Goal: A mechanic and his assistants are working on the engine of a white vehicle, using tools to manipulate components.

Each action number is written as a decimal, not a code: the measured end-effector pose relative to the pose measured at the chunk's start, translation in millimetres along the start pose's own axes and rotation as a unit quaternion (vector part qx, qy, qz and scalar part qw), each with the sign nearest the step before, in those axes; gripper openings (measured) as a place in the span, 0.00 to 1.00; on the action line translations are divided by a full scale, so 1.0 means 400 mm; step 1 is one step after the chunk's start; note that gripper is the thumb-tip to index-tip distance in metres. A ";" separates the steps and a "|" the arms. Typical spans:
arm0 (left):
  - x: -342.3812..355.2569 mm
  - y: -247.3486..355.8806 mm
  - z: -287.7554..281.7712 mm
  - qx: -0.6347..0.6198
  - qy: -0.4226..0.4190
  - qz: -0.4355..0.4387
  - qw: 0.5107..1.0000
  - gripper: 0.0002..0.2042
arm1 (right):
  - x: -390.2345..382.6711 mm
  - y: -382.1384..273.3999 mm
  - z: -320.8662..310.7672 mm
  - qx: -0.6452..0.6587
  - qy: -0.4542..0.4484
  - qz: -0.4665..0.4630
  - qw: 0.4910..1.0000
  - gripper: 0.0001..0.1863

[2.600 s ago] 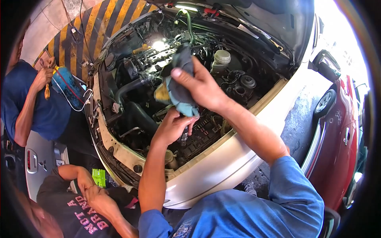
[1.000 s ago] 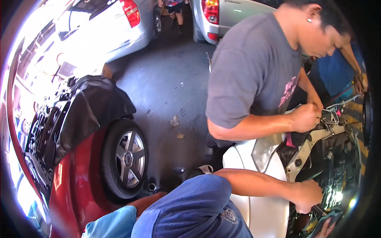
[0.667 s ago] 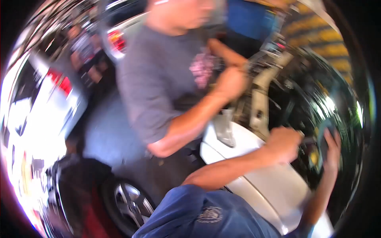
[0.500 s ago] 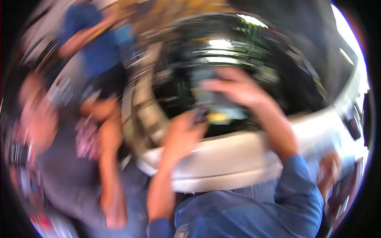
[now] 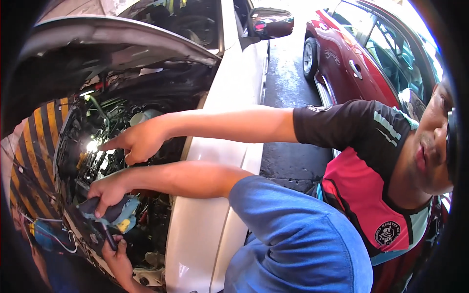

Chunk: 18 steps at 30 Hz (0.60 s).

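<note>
Seen from the head camera, a person in a blue shirt (image 5: 298,229) leans over the engine bay (image 5: 156,210) of a white car (image 5: 200,234), both bare hands at work above its front corner. The right hand (image 5: 108,193) is closed on a bunched cloth (image 5: 113,213), dark grey-blue with light blue folds and a yellow patch, its fingers pressing the fabric from above. Just below, the left hand (image 5: 116,251) grips a dark, rod-like tool (image 5: 108,235), thumb along its side; the tool's upper end meets the lower edge of the cloth, though whether it runs on inside the folds cannot be told. A co-worker in a black-and-pink shirt (image 5: 359,178) stands at the right and stretches an arm across the fender, the pointing hand (image 5: 141,139) held above the engine, index finger extended toward a bright spot of light (image 5: 93,145). The raised hood (image 5: 122,41) fills the upper left, with a side mirror (image 5: 271,23) beyond it. A red car (image 5: 342,53) is parked alongside, while yellow-and-black stripes (image 5: 39,156) and a blue cylinder (image 5: 43,235) show at the left, near a pale cable (image 5: 62,243).
</note>
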<state>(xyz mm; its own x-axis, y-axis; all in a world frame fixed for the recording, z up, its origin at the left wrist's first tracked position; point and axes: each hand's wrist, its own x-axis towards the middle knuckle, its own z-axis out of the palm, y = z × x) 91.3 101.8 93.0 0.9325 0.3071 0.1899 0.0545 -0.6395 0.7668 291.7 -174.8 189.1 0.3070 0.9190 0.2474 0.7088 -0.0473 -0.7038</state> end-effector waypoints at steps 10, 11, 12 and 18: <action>0.013 -0.025 0.081 -0.010 0.024 0.074 0.997 0.07 | 0.203 0.079 0.197 0.131 -0.046 -0.052 0.989 0.14; 0.009 -0.027 0.086 0.000 0.037 0.056 0.998 0.07 | 0.203 0.072 0.200 0.138 -0.041 -0.019 0.989 0.13; 0.004 -0.039 0.089 0.001 0.044 0.047 0.998 0.07 | 0.213 0.068 0.209 0.144 -0.039 0.014 0.989 0.12; -0.003 -0.023 0.097 0.231 0.148 0.016 0.961 0.08 | 0.241 0.061 0.254 0.162 0.032 0.086 0.983 0.11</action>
<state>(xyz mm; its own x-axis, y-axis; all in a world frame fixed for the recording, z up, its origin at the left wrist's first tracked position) 103.3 79.8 62.1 0.7975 0.4257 0.4274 0.2445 -0.8758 0.4161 273.9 -47.8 128.1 0.4508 0.8816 0.1395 0.4066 -0.0637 -0.9114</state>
